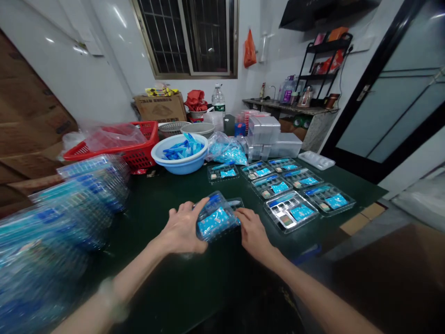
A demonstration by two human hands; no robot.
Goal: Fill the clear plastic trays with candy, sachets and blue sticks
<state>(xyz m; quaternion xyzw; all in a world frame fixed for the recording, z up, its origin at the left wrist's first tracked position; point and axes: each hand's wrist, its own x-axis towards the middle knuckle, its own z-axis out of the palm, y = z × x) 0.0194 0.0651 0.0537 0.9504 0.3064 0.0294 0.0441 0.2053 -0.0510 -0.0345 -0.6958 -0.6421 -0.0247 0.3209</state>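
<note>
A clear plastic tray (214, 222) with a blue patterned packet in it is tilted between my two hands above the dark green table. My left hand (184, 227) grips its left side, thumb below and fingers along the top edge. At the tray's right side, my right hand (252, 229) has its fingers closed on the edge. Part of another clear tray (236, 202) shows behind the held one. To the right lie several filled trays (292, 211), each with a blue packet and small items in compartments. A single filled tray (223, 172) lies farther back.
Blurred stacks of filled trays (83, 204) line the left side. At the back stand a blue basin (181, 162) of blue items, a red basket (139, 155), a bag of blue packets (227, 150) and stacked clear boxes (264, 130). A white tray (316, 160) lies at the far right.
</note>
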